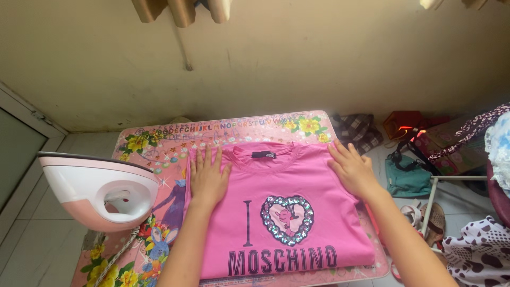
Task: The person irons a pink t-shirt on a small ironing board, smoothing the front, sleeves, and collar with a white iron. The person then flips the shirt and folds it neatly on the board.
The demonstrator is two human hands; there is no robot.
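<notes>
Forearms come in from the bottom edge, and both hands lie flat and open on the pink t-shirt (287, 212), gripping nothing. Left hand (208, 178) presses its left shoulder, right hand (352, 169) the right one. Shirt's spread face up on the pink floral board (159, 154), collar away from the person, with the pink-and-white iron (98, 191) standing just beyond the left hand.

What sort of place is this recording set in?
Probably a home laundry corner: a pink T-shirt lies flat on a low flowery table, an iron stands beside it, and bags and sandals lie on the tiled floor.
</notes>
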